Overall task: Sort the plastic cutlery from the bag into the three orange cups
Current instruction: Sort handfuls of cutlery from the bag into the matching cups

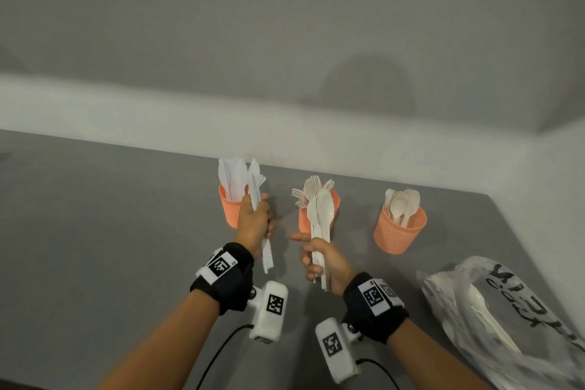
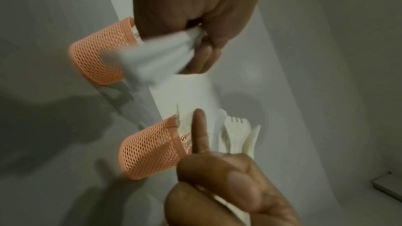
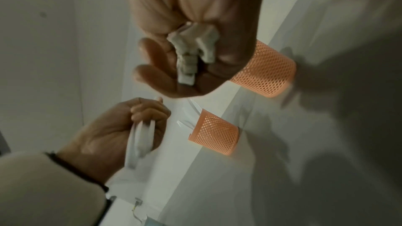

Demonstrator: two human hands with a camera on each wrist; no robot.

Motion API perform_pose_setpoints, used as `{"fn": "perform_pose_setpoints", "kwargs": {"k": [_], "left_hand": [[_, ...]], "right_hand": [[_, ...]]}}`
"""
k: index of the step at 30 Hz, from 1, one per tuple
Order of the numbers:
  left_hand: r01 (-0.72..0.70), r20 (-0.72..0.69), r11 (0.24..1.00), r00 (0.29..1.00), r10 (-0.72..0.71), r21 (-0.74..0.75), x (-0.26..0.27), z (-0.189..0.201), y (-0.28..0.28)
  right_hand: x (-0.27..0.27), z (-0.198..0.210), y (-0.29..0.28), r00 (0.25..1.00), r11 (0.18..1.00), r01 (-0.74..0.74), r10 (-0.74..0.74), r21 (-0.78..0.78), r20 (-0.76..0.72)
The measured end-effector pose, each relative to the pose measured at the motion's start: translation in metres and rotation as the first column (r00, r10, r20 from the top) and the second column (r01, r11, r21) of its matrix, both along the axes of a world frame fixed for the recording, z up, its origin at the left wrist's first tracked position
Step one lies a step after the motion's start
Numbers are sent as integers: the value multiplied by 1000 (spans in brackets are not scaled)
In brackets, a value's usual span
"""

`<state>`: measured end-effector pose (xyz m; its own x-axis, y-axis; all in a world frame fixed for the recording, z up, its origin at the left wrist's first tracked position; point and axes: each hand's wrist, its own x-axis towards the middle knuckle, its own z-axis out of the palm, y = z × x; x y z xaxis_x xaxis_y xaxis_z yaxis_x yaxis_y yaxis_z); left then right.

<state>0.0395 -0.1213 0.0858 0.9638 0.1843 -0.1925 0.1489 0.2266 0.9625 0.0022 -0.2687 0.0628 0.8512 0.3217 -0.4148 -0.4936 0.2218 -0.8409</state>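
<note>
My left hand [image 1: 254, 221] is closed round a bunch of white knives [image 1: 257, 187], blades up, gripped at mid-handle, right in front of the knife cup [image 1: 230, 209]. My right hand [image 1: 323, 260] is wrapped round a bundle of spoons [image 1: 322, 215] low on the handles, forefinger sticking out toward the left hand; that bundle stands before the fork cup [image 1: 304, 220]. The spoon cup [image 1: 399, 233] sits off to the right of my right hand, and the bag [image 1: 493, 310] lies nearer me on that side with pieces showing through it.

I judge this cutlery light, stiff and slick, so a bundle can fan or slide apart; the wrist view shows the handle ends already uneven. Gripping near the middle keeps them together. The mesh cups look light enough to tip if I knock a rim.

Beyond the cups the worktop [image 1: 110, 231] ends at the wall, so there is little room past them. Left of my left hand it is open.
</note>
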Motion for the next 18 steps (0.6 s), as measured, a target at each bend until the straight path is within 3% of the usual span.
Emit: {"fn": "perform_pose_setpoints", "kwargs": {"k": [7,12,18], "left_hand": [[348,-110,937,933,-343,28,-9,0,-9],[318,-89,948,944,-319,-22,-7,2,-9],[246,-60,969,968,-245,25,4,1,-4]], "right_hand": [[5,13,-5,979,951,-160,187,263,-82],[9,15,-5,938,906,-321,345,275,-41],[16,11,-7,919,905,-383,393,187,-22]]}}
